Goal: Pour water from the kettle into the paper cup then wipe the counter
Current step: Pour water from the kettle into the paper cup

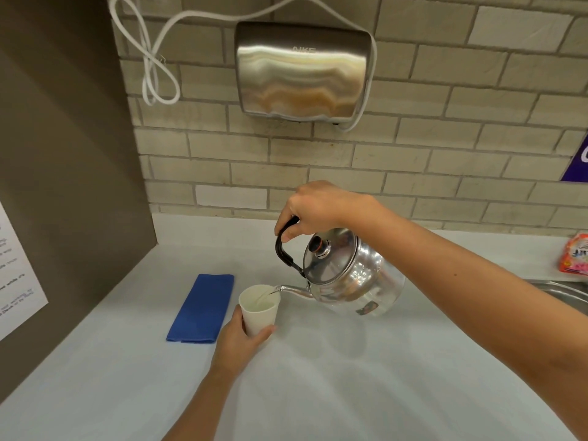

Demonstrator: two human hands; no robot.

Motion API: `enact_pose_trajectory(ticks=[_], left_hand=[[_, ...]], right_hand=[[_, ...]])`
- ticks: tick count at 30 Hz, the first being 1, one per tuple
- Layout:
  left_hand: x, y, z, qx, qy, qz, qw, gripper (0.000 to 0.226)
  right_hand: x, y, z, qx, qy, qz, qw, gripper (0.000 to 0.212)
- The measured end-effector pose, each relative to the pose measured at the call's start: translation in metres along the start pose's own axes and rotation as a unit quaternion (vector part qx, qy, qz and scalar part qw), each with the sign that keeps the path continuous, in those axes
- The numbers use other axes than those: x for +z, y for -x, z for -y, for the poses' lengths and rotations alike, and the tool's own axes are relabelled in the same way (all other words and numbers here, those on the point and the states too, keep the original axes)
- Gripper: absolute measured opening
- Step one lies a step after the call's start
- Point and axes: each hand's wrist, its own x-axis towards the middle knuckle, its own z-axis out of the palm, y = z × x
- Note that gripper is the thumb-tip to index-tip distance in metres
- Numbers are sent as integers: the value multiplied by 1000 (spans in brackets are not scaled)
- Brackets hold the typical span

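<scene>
Right now the shiny metal kettle (353, 281) is in the middle of the frame, a little to the right, tipped over to the left and lifted off the white counter (350, 377). Its thin spout (294, 291) points left and reaches just over the rim of the white paper cup (259, 308). A thin stream of water runs from the spout down into the cup, and there is already some water inside. The right hand (313, 210) comes in from the right side of the frame and is wrapped tight around the kettle's black handle (283, 246), holding it from above. The round lid (329, 261) with its dark knob is on the kettle and faces toward us. The left hand (240, 343) comes up from the bottom of the frame and is curled around the lower part of the cup, with the thumb on the left side and fingers on the right. I cannot tell if the cup's bottom touches the counter, because the hand hides it. Just to the left of the cup, a folded blue cloth (202, 308) lies flat on the counter. At the far right edge sit a bit of a metal sink (563, 292) and a pink and orange packet (574, 257). Behind it all is a wall of pale bricks (445, 154). High up in the middle hangs a silver hand dryer (302, 71), with a white cord (149, 58) looping in the upper left. A white paper with writing (16, 272) is stuck on the brown panel at the left edge.
</scene>
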Motion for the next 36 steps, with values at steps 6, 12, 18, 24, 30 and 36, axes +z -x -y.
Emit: enact_pose_trajectory(ticks=[6,12,18,24,30,36], left_hand=[[0,0,0,-3,1,4,1000,78],[1,0,1,-5,4,3,1000,77],[1,-1,3,-1,2,3,1000,78],[1,-2,4,-10,-5,6,1000,83],[2,-2,5,-6,-7,6,1000,81],[1,-3,5,-4,-7,6,1000,81]], right_hand=[[1,-2,0,-2,3,-2,1000,26],[5,-2,2,-5,-9,-7,1000,26],[7,-3,4,-2,-14,2,1000,26],[3,-5,5,-10,4,-2,1000,27],[1,-6,5,-10,8,-1,1000,26],[1,-6,6,-10,12,1,1000,26]])
